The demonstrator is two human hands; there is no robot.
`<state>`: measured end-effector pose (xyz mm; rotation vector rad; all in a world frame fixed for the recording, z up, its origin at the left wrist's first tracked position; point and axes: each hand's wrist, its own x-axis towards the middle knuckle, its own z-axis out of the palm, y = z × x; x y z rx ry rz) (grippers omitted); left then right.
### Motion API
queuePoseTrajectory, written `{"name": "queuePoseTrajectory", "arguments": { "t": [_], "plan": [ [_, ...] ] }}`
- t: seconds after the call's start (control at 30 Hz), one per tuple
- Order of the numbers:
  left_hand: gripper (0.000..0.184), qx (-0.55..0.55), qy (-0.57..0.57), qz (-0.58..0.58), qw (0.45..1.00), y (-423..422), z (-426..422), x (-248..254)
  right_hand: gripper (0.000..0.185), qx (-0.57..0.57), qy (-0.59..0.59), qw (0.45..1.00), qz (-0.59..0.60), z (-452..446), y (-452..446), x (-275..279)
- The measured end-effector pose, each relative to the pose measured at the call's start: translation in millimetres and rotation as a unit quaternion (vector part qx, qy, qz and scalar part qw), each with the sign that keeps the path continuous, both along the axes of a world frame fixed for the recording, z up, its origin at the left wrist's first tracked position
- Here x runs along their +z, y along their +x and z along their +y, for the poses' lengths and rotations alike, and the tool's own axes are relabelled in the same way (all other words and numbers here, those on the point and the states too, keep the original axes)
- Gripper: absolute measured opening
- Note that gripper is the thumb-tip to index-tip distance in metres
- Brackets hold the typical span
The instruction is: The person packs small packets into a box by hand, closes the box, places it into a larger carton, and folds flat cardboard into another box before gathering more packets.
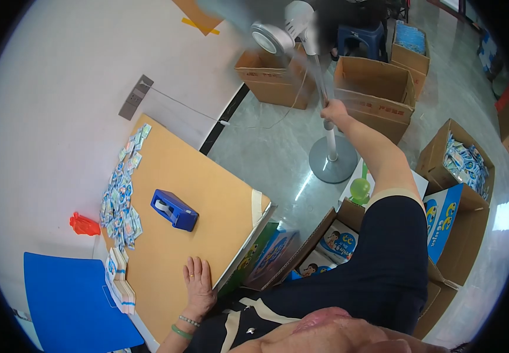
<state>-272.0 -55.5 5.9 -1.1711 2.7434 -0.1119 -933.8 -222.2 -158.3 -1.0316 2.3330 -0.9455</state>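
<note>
Dark clothing [354,288] nearest the lens; both my hands accounted for.
Taking the table [222,206] as reference, I report my left hand [198,288] palm down at its near edge, fingers extended, grasping nothing. My right hand [335,112] is wrapped around the pole of the pedestal fan [323,85], which stands on the floor beyond the table, apart from it. I judge the grip complete; whether any adjustment is finished or outstanding, I cannot tell. One blue tape dispenser [175,210] sits mid-table, untouched. Small packets [119,200] lie loose and unboxed along the table's left side. Further packets [466,162] lie inside a carton [434,162] right of the table. Another open-topped carton [384,109] stands beyond the table.
</note>
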Motion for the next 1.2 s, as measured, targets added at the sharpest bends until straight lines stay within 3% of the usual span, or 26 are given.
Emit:
{"name": "queuePoseTrajectory", "arguments": {
  "t": [0.17,0.27,0.57,0.73,0.97,1.1,1.13,1.2],
  "plan": [
    [0.097,0.011,0.006,0.012,1.000,0.1,0.5,-1.8,0.033,0.043,-0.009,0.998,0.044,5.4,-14.7,-6.8],
    [0.095,0.000,-0.002,0.003,1.000,0.0,0.6,-1.1,0.036,0.054,-0.012,0.998,-0.025,15.4,-21.9,-3.7],
    [0.094,0.022,0.019,-0.012,1.000,-7.5,2.7,8.1,0.037,0.085,-0.014,0.996,0.009,11.4,-10.0,-9.1],
    [0.094,0.025,0.031,0.016,0.999,-9.1,1.8,9.7,0.038,0.091,-0.022,0.995,-0.040,12.2,-12.1,-25.6],
    [0.078,0.017,0.010,0.025,0.999,-8.9,2.1,9.4,0.039,0.055,-0.046,0.992,-0.105,18.1,1.2,-21.0],
    [0.073,0.020,0.027,0.040,0.999,-10.1,1.9,14.1,0.041,0.041,0.116,0.990,-0.073,62.3,10.4,12.8],
    [0.073,0.019,0.041,0.049,0.998,-10.5,2.1,14.7,0.043,0.137,0.233,0.962,-0.042,67.0,1.9,17.4],
    [0.073,0.014,0.030,0.052,0.998,-10.3,1.8,17.0,0.047,0.309,0.452,0.837,0.005,88.0,-11.5,25.2]
  ]
}}
